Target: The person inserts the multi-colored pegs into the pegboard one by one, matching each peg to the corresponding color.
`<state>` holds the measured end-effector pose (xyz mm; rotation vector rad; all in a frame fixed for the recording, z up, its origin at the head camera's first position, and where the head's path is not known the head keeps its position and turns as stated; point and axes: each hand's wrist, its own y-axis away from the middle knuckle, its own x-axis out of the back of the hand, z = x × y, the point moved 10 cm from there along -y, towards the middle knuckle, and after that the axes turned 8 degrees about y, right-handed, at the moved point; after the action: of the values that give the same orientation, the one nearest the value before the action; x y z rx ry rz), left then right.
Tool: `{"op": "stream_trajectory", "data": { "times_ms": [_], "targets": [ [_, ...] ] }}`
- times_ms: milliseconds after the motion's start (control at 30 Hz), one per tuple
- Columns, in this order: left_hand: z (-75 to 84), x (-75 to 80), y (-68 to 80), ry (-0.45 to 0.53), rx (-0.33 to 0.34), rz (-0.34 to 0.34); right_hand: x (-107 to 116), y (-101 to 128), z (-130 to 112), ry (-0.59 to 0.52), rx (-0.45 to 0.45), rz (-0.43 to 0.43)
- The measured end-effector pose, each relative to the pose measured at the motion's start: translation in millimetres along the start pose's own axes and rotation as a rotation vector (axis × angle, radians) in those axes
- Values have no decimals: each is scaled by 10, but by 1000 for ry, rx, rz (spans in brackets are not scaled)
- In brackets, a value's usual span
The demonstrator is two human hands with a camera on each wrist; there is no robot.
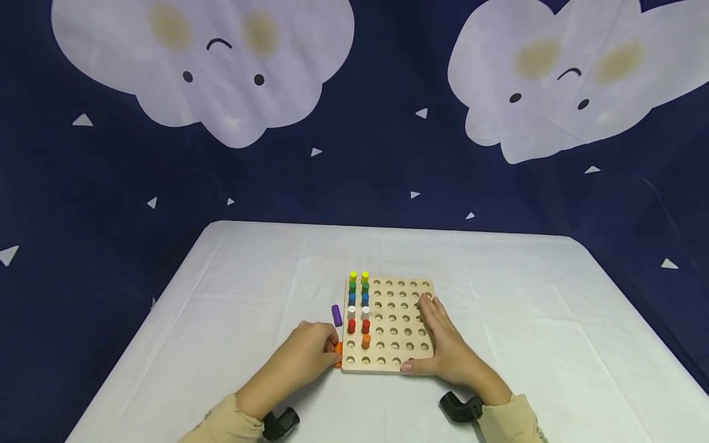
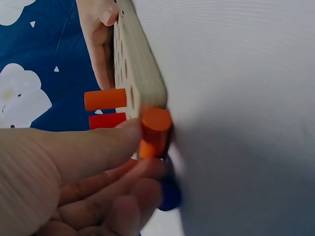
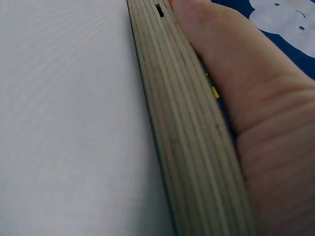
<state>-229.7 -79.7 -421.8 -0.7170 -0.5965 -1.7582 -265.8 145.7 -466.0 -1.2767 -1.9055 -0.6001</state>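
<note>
Beside the left edge of a wooden pegboard (image 1: 393,371), my left hand (image 1: 307,351) pinches an orange peg (image 2: 156,130) between thumb and fingers, low by the white cloth. A purple peg (image 1: 336,315) lies on the cloth just beyond that hand. Two columns of pegs stand in the board: yellow (image 1: 365,277), green (image 1: 365,288), blue (image 1: 365,299), white (image 1: 365,312) and red (image 1: 366,327) pairs, plus one upright orange peg (image 1: 366,341) in the second column. My right hand (image 1: 451,351) rests on the board's right side, fingers extended, thumb on the near right corner.
A white cloth (image 1: 266,271) covers the table. Behind it hangs a dark blue backdrop (image 1: 376,172) with clouds and small triangles. A black device (image 1: 281,423) sits at the left wrist and another black device (image 1: 461,407) at the right.
</note>
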Motion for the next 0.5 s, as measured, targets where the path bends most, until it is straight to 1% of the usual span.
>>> {"op": "stream_trajectory", "data": {
  "times_ms": [100, 200, 333, 500],
  "targets": [
    [17, -2, 1, -44, 32, -15, 0, 10, 1, 2, -5, 1],
    [30, -4, 6, -75, 51, -21, 8, 13, -8, 9, 0, 8],
    [51, 0, -1, -112, 51, -20, 30, 16, -33, 17, 12, 24],
    [73, 31, -12, -211, 35, -24, 35, 26, -50, 20, 11, 31]
  ]
}}
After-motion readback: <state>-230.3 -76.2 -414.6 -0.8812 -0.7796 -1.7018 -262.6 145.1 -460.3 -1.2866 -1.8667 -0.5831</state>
